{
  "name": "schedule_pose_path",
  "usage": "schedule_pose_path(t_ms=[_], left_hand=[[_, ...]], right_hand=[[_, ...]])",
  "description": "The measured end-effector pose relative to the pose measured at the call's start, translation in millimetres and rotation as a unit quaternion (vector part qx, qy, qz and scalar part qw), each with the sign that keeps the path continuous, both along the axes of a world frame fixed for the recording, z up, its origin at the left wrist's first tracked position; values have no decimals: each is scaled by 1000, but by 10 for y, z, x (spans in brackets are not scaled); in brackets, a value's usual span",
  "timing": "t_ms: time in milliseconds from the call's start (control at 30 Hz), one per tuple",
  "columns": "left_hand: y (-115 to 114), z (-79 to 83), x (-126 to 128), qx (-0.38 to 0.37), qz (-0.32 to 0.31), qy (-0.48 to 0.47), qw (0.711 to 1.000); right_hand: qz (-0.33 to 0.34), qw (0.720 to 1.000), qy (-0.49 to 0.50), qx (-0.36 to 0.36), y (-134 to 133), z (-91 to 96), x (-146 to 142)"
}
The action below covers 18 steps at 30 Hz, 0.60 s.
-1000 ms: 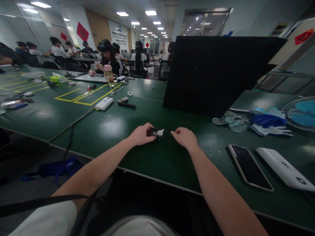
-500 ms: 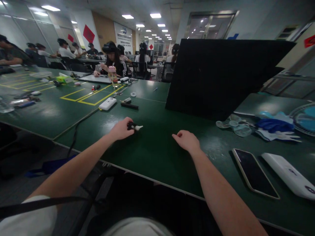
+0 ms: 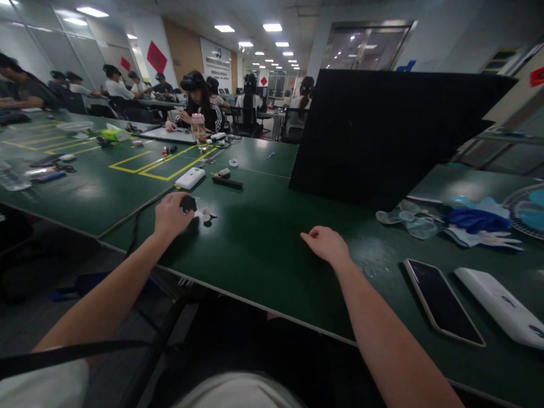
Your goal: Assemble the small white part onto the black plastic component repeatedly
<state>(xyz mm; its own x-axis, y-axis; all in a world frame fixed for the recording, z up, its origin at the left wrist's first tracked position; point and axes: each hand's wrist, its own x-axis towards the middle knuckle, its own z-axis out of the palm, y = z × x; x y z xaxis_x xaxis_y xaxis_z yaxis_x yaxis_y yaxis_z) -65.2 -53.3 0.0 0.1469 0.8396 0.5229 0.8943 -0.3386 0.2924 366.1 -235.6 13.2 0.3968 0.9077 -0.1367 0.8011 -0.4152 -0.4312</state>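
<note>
Head view: a small black part (image 3: 188, 203) is at the fingertips of the left hand (image 3: 170, 215), left of the black panel (image 3: 395, 136) and nearer the wearer. A small off-white piece (image 3: 207, 216) sits just beside it, on the side toward the panel; whether the two are joined cannot be told. The left hand is closed around the black part. The right hand (image 3: 326, 243), in front of the panel, is loosely curled and narrow, with nothing visible in it. Handling seems to be under way with one hand; how much is done or left cannot be judged. Around the panel stretches a green tabletop (image 3: 255, 255): a black bar (image 3: 228, 182) and a white device (image 3: 190, 178) to its left, gloves (image 3: 478, 221) to its right, a smartphone (image 3: 444, 300) in front. Beyond the panel, people sit at tables under ceiling lights (image 3: 272, 27).
</note>
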Motion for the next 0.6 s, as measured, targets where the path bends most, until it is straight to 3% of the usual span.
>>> schedule_pose_path(t_ms=[167,367,500,600], left_hand=[[239,-143,-153,-36,35,-84,995],[344,-223,-175,-64,43,-205,976],[406,-201,43,-94,21,-231,968],[414,-160,387,-120,-36,-238,963]], right_hand=[[-8,1000,0,-2,8,17,-12],[0,1000,-4,8,-2,-15,12],[3,1000,1,14,-4,-27,30],[-2,1000,1,12,0,-25,22]])
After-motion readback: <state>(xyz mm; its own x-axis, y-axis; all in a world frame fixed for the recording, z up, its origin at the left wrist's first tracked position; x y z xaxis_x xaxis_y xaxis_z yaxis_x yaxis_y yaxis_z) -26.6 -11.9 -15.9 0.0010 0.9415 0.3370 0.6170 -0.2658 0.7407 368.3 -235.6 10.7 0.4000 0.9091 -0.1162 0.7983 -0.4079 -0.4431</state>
